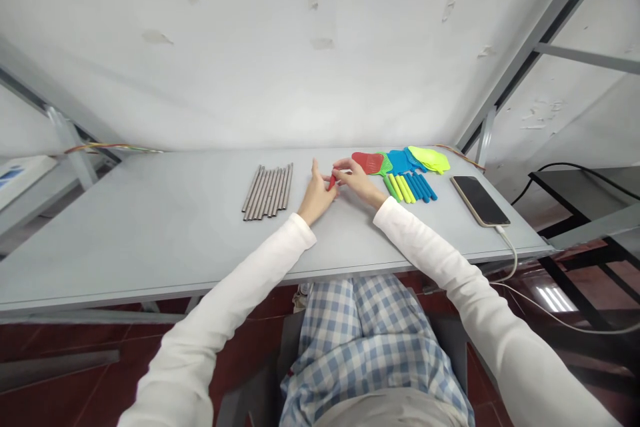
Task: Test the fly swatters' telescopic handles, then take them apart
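Grey tabletop [165, 240], red plastic piece [331, 181] in a narrow grip between left hand [316, 199] and right hand [357, 180]

White long sleeves [240, 287]; blue-and-white checked lower garment [365, 340]

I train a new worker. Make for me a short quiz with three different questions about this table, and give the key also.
1. Which hand is nearer to the metal rods: the left hand or the right hand?
2. True or false: the smartphone lies to the right of the coloured plastic sticks.
3. What colour is the small piece between the two hands?

Key: 1 left hand; 2 true; 3 red.
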Tool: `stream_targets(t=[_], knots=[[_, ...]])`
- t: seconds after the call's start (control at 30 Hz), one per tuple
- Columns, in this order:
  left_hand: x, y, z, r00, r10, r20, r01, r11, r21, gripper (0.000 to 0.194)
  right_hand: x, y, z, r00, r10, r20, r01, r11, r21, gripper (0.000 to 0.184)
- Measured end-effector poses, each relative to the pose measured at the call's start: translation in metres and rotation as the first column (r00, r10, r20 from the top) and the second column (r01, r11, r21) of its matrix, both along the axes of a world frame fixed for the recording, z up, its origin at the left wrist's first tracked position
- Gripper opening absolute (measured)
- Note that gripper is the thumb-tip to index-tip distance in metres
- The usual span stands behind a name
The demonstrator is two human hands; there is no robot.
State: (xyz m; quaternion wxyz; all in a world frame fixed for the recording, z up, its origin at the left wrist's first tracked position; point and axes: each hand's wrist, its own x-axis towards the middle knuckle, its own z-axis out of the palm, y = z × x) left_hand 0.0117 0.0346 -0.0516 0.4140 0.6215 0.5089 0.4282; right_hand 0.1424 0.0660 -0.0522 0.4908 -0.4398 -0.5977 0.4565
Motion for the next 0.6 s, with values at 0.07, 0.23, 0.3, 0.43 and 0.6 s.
stream_targets(t=[0.07, 0.23, 0.3, 0.43, 0.6], knots=[[0.01, 0.003, -0.005, 0.999, -0.041, -0.012, 0.042, 0.997, 0.071, 0.097, 0.011, 0.004, -0.004, 0.997, -0.035, -0.071, 0.035, 0.999, 0.005, 0.031], [0.006, 0.013, -0.013, 0.962, -0.141, -0.235, 0.192, 0.958, 0.212, 0.065, 0.044, 0.012, -0.004, 0.993, -0.12, 0.003, 0.12, 0.992, 0.035, 0.029], [-0.005, 0.019, -0.014, 0.913, -0.052, -0.404, 0.183, 0.939, 0.291, 0.05, 0.057, 0.011, -0.002, 0.983, -0.142, 0.117, 0.132, 0.987, 0.087, 0.025], [-0.028, 0.034, -0.018, 0.727, 0.206, -0.655, 0.124, 0.899, 0.421, 0.047, 0.075, 0.003, -0.004, 0.883, -0.199, 0.426, 0.081, 0.957, 0.278, 0.02], [-0.042, 0.05, -0.025, 0.563, 0.355, -0.746, 0.027, 0.894, 0.447, 0.044, 0.077, -0.011, -0.008, 0.478, -0.412, 0.776, 0.098, 0.903, 0.419, 0.034]])
